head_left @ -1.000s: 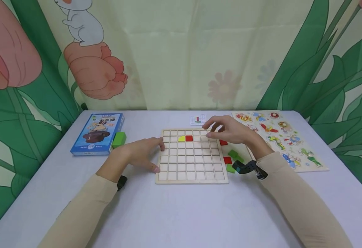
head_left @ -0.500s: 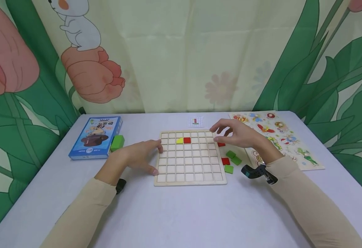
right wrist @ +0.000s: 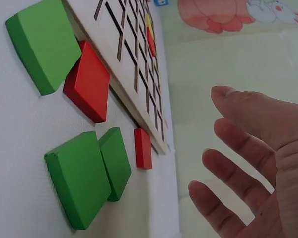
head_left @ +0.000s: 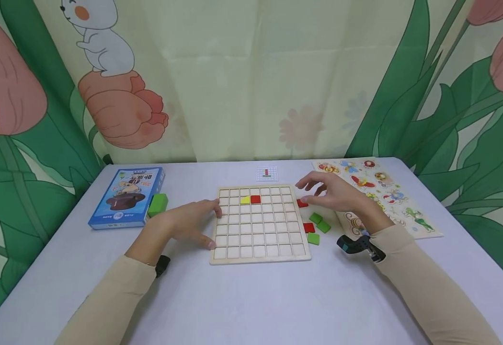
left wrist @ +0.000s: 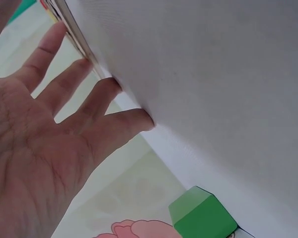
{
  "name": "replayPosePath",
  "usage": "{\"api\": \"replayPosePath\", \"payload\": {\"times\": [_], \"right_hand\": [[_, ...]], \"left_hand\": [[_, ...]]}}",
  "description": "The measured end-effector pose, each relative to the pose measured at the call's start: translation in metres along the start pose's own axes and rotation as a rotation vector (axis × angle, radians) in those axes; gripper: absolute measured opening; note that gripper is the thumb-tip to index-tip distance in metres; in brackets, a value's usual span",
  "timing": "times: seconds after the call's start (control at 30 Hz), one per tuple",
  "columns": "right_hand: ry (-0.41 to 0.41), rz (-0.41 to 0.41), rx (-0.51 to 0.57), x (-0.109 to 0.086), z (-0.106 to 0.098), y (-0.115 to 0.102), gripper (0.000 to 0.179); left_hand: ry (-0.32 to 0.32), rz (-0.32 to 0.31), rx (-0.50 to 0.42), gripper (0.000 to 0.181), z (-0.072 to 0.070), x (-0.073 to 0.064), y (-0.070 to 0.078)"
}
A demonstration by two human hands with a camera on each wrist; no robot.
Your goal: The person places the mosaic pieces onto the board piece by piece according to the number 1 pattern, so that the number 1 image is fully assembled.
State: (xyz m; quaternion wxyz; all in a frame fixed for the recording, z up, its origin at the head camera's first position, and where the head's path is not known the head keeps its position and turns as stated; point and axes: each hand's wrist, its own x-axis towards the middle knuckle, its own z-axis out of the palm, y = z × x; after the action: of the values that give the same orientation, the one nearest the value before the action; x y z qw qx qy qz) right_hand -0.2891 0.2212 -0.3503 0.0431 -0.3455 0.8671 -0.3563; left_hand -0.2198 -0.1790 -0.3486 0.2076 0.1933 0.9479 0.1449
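Centre of frame: our spread left grip [head_left: 187, 222] touches the pale wooden gridded board [head_left: 260, 230]. Right of centre: our right grip [head_left: 337, 192], parted and unladen, hovers near a flat red square tile [head_left: 302, 204], presumably light, stiff, best pinched by opposite edges.

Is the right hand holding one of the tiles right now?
No, the right hand has its thumb and fingers apart, with nothing between them.

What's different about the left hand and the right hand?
The left hand touches the left edge of the wooden board; the right hand hangs in the air, touching nothing. The left hand has a green block nearby, while the right hand is by red tiles and green tiles. Both come out of beige sleeves and hold nothing.
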Motion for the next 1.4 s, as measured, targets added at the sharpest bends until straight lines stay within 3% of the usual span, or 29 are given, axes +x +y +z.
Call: {"api": "replayPosePath", "payload": {"times": [0.3,0.5,0.93,1.4], "right_hand": [[-0.015,0.058,-0.015,-0.003,-0.003,0.014,0.041],[-0.031,0.078,-0.032,-0.001,-0.005,0.018,0.042],[-0.070,0.246,-0.105,-0.005,0.001,0.027,0.051],[-0.109,0.186,-0.139,-0.001,0.004,0.023,0.032]], "left_hand": [[-0.016,0.022,0.034,0.068,-0.004,0.002,0.000],[-0.022,-0.011,0.023,0.071,-0.003,0.001,-0.001],[-0.022,-0.003,0.016,0.069,-0.002,0.004,-0.002],[-0.035,-0.042,0.020,0.069,-0.004,0.003,0.005]]}}
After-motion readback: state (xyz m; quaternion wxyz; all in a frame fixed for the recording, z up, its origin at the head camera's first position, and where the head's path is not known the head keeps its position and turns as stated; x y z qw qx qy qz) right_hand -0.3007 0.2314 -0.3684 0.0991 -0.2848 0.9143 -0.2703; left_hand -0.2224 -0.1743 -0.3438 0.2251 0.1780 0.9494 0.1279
